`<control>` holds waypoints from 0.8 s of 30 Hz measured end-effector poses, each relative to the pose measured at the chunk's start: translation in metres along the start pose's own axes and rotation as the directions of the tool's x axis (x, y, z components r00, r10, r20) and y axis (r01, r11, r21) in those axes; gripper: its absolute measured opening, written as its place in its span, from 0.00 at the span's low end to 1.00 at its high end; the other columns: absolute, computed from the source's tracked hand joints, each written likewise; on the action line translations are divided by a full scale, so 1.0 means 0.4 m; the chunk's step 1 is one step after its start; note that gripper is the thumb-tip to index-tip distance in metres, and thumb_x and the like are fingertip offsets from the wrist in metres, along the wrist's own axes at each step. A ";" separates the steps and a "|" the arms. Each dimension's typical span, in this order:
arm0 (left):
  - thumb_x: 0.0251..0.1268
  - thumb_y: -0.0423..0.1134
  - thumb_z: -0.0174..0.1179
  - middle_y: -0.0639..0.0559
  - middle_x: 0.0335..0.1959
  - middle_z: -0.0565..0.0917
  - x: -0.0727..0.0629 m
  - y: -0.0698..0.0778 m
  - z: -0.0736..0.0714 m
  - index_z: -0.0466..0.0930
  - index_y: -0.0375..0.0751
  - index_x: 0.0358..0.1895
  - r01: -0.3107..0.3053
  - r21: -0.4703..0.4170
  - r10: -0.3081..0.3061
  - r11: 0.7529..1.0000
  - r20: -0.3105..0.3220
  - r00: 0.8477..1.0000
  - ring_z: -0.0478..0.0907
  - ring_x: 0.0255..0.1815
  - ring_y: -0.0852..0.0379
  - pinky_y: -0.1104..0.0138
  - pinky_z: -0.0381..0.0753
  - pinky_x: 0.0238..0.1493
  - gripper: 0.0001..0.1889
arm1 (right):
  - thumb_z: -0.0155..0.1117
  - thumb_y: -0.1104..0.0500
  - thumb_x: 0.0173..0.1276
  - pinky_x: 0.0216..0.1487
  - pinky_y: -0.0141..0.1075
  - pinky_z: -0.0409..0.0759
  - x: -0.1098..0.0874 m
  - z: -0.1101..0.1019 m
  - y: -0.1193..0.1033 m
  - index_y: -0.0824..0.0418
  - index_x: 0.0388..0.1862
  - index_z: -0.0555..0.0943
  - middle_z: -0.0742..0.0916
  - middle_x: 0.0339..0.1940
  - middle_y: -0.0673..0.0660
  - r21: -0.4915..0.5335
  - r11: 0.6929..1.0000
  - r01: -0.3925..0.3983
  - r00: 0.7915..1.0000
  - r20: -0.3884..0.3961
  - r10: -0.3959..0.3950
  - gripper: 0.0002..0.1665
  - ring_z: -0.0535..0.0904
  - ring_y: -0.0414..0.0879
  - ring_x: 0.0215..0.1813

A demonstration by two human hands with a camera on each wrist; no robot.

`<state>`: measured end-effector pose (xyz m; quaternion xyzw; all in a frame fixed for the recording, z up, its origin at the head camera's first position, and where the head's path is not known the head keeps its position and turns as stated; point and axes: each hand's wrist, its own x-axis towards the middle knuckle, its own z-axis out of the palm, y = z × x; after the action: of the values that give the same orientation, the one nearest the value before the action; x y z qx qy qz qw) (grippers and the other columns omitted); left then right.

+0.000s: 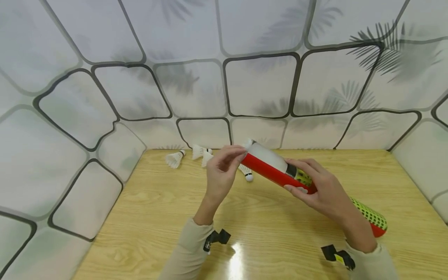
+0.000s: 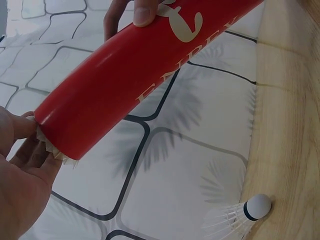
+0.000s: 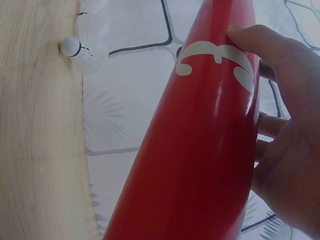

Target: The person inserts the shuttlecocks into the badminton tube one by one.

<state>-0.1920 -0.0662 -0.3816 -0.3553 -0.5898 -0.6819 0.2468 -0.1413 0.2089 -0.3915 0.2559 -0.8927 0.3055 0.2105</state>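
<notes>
A red cylindrical shuttlecock tube [image 1: 262, 168] is held tilted above the table, its open end up and to the left. My right hand [image 1: 323, 190] grips it near the lower end, thumb and fingers around the wall. At the open end, my left hand [image 1: 222, 169] pinches a shuttlecock [image 2: 56, 152] by its feather skirt. Only the feather edges stick out of the mouth; its cork is hidden inside the tube. In the right wrist view, the red wall [image 3: 190, 145] with a pale logo faces the camera.
Several white shuttlecocks lie at the table's back left, among them one on its side [image 1: 174, 159] and one with its cork toward me [image 1: 247, 175]. A second red and yellow-green tube [image 1: 372, 217] lies right, partly behind my right forearm. A patterned cloth wall [image 1: 260, 85] bounds the wooden table [image 1: 157, 217].
</notes>
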 end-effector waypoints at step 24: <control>0.72 0.22 0.58 0.31 0.48 0.84 -0.003 -0.015 -0.028 0.81 0.24 0.51 0.141 0.013 -0.141 0.990 0.151 0.978 0.83 0.43 0.56 0.69 0.82 0.43 0.09 | 0.82 0.58 0.58 0.41 0.47 0.85 0.000 -0.013 0.004 0.44 0.74 0.74 0.80 0.60 0.50 -0.006 1.000 -0.008 1.000 0.026 0.009 0.45 0.78 0.45 0.49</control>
<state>-0.1981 -0.0764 -0.3870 -0.3631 -0.6312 -0.6681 0.1526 -0.1411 0.2134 -0.3887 0.2555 -0.8973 0.3006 0.1983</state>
